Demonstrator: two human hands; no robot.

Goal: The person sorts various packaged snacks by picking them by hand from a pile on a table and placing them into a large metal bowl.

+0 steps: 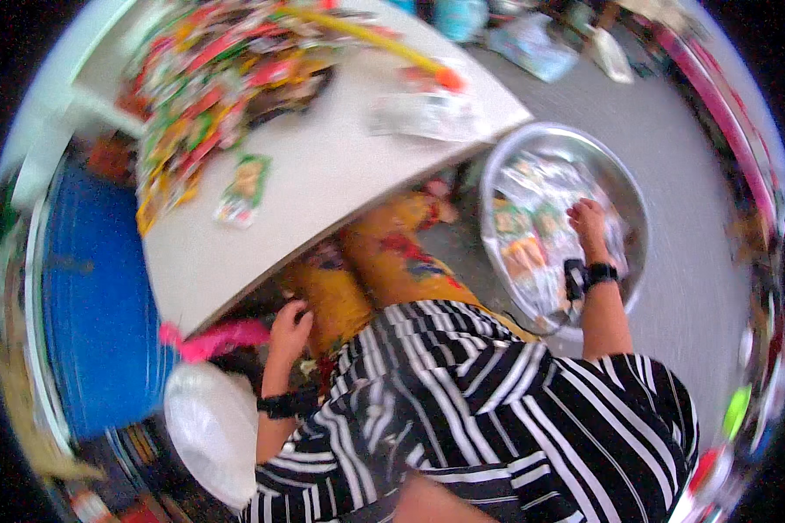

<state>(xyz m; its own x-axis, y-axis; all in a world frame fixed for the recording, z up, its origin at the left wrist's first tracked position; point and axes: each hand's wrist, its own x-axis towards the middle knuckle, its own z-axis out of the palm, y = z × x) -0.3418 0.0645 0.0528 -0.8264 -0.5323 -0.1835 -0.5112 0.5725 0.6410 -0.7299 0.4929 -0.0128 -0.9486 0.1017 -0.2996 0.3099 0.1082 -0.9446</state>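
Note:
My right hand (587, 223) is over a round metal basin (636, 189) at my right, its fingers bent. Beneath it lie many flat plastic packets (524, 253), some clear, some green and orange. Blur hides whether the fingers grip a packet. My left hand (292, 325) is by my left thigh, below the table edge, with a gap between thumb and fingers and nothing seen in it. Close beside it is a bright pink item (226, 340), too blurred to name. One green packet (245, 186) lies apart on the white table (314, 176).
A heap of colourful packets (216, 91) covers the table's far left. A yellow stick with an orange end (392, 46) and clear plastic packaging (425, 116) lie farther right. A white sack or bag (209, 425) stands at my left, near a blue surface (98, 294).

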